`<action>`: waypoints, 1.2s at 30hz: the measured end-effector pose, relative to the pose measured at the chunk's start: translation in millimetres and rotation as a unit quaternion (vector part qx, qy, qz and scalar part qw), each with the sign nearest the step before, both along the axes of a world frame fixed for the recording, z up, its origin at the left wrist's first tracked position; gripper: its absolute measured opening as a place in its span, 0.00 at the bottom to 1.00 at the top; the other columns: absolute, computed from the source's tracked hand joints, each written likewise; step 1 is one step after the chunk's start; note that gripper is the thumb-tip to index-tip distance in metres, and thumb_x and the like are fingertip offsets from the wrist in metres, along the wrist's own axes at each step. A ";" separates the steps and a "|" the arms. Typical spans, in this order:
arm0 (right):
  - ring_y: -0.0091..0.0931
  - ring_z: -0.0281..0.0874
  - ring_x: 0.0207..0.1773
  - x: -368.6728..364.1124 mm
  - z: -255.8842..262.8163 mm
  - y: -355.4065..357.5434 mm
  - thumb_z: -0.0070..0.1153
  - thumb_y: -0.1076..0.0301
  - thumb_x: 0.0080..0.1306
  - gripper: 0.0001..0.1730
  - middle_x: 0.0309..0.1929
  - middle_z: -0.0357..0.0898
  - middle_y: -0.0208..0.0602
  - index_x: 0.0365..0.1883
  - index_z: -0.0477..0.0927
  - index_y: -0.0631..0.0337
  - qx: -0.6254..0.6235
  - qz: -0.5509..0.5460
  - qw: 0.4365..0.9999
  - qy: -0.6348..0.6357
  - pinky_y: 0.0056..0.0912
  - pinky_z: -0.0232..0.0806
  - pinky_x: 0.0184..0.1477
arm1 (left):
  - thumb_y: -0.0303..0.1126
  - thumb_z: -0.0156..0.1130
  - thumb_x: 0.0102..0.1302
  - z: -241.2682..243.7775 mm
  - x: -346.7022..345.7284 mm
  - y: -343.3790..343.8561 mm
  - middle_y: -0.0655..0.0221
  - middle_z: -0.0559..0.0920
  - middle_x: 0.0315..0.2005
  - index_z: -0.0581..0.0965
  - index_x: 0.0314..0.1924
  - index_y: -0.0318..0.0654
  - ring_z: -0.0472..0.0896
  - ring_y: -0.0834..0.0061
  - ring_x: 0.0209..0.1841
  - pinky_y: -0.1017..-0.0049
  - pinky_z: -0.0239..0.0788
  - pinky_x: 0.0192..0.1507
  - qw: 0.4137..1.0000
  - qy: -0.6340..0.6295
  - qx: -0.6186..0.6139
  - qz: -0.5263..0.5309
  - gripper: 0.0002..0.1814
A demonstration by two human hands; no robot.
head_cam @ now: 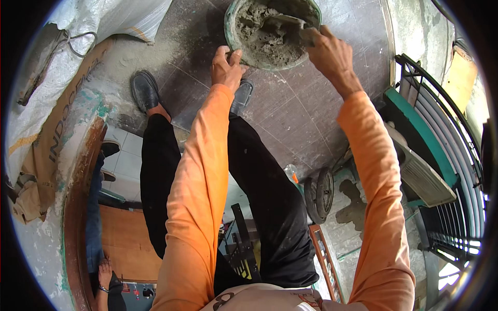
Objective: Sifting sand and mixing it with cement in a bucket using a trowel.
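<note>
A round tub (275,67) with a pale, mortar-smeared rim stands on the floor at the top of the view, holding wet grey mortar (253,23). My right hand (330,52) is closed around the handle of a trowel, whose metal blade (286,19) lies in the mortar. At the tub's near left rim is my left hand (227,68), thumb and fingers curled against the edge. Both forearms are in orange sleeves.
White woven sacks (116,19) and a brown paper bag (74,105) lie at the left, beside spilled powder. Small wheels (320,194) and a black metal rack (439,81) are at the right. Another person's hand (104,272) shows at lower left.
</note>
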State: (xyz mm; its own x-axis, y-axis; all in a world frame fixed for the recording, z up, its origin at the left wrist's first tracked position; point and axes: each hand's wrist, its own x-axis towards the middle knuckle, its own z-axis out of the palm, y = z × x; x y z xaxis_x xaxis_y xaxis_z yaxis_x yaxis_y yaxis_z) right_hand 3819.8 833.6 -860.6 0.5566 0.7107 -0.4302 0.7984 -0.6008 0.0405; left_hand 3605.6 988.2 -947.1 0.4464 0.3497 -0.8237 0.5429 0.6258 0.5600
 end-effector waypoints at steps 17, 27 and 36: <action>0.53 0.90 0.48 -75.4 3.1 55.0 0.61 0.55 0.70 0.21 0.46 0.89 0.60 0.48 0.87 0.66 -0.074 -0.417 0.882 0.207 0.50 0.81 0.54 | 0.39 0.64 0.77 -2.2 4.7 -25.4 0.46 0.86 0.53 0.77 0.56 0.34 0.86 0.41 0.52 0.52 0.79 0.53 0.981 0.087 0.165 -0.044 0.17; 0.35 0.91 0.39 -111.7 52.3 15.6 0.64 0.61 0.73 0.14 0.48 0.90 0.44 0.54 0.88 0.53 0.067 -0.259 0.947 0.178 0.44 0.83 0.43 | 0.38 0.64 0.78 -37.9 -16.7 -22.2 0.48 0.83 0.52 0.74 0.61 0.29 0.85 0.51 0.47 0.61 0.79 0.49 0.985 0.020 0.161 -0.053 0.22; 0.28 0.89 0.33 -39.0 33.2 -8.5 0.61 0.48 0.77 0.16 0.41 0.92 0.37 0.51 0.90 0.47 0.084 -0.158 0.981 0.078 0.39 0.82 0.36 | 0.33 0.62 0.80 -7.1 -3.2 -5.0 0.55 0.82 0.49 0.71 0.61 0.27 0.89 0.66 0.41 0.68 0.87 0.43 1.000 -0.017 0.004 -0.003 0.19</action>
